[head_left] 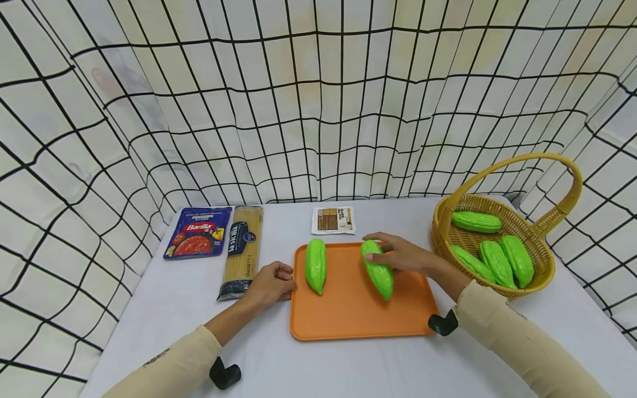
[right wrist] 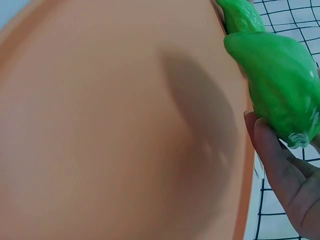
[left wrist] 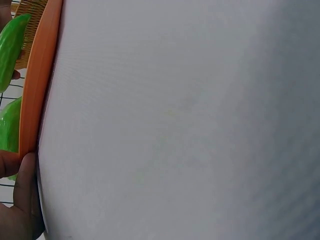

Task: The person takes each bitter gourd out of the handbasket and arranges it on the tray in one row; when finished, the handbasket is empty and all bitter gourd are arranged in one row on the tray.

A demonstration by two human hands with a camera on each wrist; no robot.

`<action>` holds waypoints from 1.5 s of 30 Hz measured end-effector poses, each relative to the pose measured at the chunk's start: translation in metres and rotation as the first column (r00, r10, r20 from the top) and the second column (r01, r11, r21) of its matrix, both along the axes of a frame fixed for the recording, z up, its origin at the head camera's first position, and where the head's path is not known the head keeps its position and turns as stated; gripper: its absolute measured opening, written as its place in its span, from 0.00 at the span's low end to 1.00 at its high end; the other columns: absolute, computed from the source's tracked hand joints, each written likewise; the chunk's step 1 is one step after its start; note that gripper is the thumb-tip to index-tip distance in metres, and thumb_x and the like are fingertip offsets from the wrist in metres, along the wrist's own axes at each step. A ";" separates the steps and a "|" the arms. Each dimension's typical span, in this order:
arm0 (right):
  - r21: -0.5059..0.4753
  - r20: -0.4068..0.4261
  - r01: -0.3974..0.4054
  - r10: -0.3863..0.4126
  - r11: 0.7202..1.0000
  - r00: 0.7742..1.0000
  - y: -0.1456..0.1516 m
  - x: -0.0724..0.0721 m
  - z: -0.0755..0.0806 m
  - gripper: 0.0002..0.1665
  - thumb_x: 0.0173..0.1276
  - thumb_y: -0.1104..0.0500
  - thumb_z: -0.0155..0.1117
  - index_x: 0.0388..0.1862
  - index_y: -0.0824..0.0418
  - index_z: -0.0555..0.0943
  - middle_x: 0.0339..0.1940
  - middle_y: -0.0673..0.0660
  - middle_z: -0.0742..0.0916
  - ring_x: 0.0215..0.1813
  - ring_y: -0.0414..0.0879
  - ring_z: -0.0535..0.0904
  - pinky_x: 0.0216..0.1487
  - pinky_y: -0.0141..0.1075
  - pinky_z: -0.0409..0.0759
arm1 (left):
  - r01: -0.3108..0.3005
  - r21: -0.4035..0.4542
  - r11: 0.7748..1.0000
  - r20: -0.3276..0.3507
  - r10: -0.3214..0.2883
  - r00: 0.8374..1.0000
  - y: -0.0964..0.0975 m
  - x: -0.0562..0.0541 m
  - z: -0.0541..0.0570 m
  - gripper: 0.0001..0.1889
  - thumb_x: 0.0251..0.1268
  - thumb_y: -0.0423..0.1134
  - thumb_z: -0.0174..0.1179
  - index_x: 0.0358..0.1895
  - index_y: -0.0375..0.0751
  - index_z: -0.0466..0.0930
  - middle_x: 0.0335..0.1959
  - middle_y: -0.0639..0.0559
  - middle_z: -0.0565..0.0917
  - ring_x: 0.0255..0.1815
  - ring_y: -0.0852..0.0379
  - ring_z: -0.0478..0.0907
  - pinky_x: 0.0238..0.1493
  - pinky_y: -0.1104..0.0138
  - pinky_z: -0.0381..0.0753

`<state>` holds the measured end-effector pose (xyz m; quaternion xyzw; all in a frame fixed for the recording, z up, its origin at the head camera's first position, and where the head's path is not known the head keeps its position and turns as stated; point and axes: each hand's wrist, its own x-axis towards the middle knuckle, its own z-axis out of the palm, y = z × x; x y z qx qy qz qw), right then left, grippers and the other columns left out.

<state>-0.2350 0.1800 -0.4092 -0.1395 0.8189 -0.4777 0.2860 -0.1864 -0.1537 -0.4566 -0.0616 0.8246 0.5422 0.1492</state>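
My right hand (head_left: 402,254) grips a bright green bitter melon (head_left: 380,276) by its upper part. In the right wrist view this bitter melon (right wrist: 280,82) hangs above the orange tray (right wrist: 110,120) and casts a shadow on it. A second bitter melon (head_left: 316,266) lies lengthwise near the left side of the tray (head_left: 343,318). At the tray's left rim, my left hand (head_left: 271,286) pinches the edge. The left wrist view shows the thumb and fingers (left wrist: 22,192) meeting at the orange rim (left wrist: 37,85).
A wicker basket (head_left: 539,276) with a tall handle stands at the right, with several bitter melons inside. Left of the tray lie a spaghetti pack (head_left: 244,243) and a blue Barilla pouch (head_left: 198,232). Behind the tray is a small flat packet (head_left: 333,220). Black netting surrounds the table.
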 end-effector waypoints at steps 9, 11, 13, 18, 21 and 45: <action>0.077 -0.005 0.027 -0.027 0.997 1.000 -0.010 -0.008 -0.006 0.39 0.71 0.42 0.64 0.76 0.50 0.64 0.59 0.65 0.80 0.46 0.49 0.82 0.43 0.42 0.88 | -0.001 -0.009 1.000 0.010 0.001 1.000 0.001 -0.002 -0.002 0.17 0.62 0.30 0.64 0.54 0.34 0.76 0.42 0.45 0.78 0.36 0.55 0.82 0.37 0.66 0.90; 0.082 -0.002 0.029 -0.029 0.996 1.000 -0.012 -0.010 -0.007 0.39 0.71 0.42 0.65 0.76 0.50 0.65 0.58 0.65 0.81 0.45 0.49 0.82 0.41 0.42 0.88 | -0.004 -0.009 1.000 0.013 0.004 1.000 0.002 -0.003 -0.003 0.17 0.62 0.30 0.64 0.54 0.34 0.76 0.42 0.45 0.78 0.36 0.55 0.82 0.37 0.66 0.90; 0.083 0.003 0.027 -0.027 0.996 1.000 -0.015 -0.011 -0.008 0.39 0.71 0.43 0.65 0.76 0.50 0.65 0.56 0.64 0.81 0.45 0.49 0.82 0.40 0.42 0.87 | -0.005 -0.008 1.000 0.015 0.006 1.000 0.002 -0.004 -0.004 0.17 0.62 0.30 0.64 0.54 0.34 0.76 0.42 0.45 0.78 0.36 0.55 0.82 0.37 0.66 0.90; 0.079 0.001 0.020 -0.020 0.997 1.000 -0.026 -0.015 -0.010 0.39 0.71 0.44 0.64 0.76 0.53 0.65 0.56 0.64 0.82 0.48 0.50 0.82 0.43 0.43 0.87 | -0.008 -0.005 1.000 0.013 0.008 1.000 0.002 -0.003 -0.004 0.17 0.62 0.29 0.63 0.54 0.34 0.76 0.42 0.45 0.78 0.36 0.55 0.82 0.37 0.66 0.90; 0.088 -0.008 0.027 -0.027 0.996 1.000 -0.033 -0.019 -0.011 0.39 0.70 0.43 0.64 0.75 0.53 0.66 0.59 0.65 0.81 0.51 0.51 0.81 0.44 0.43 0.87 | -0.009 -0.005 1.000 0.011 0.009 1.000 0.002 -0.002 -0.004 0.17 0.62 0.29 0.63 0.54 0.34 0.76 0.42 0.45 0.78 0.36 0.55 0.82 0.37 0.66 0.90; 0.222 -0.134 0.116 -0.088 0.968 0.987 -0.081 -0.025 -0.018 0.39 0.67 0.42 0.67 0.72 0.56 0.70 0.73 0.64 0.73 0.74 0.63 0.68 0.70 0.54 0.75 | -0.004 0.003 1.000 0.001 0.004 1.000 -0.001 -0.002 -0.004 0.17 0.62 0.29 0.63 0.54 0.34 0.76 0.42 0.45 0.78 0.36 0.55 0.81 0.37 0.66 0.90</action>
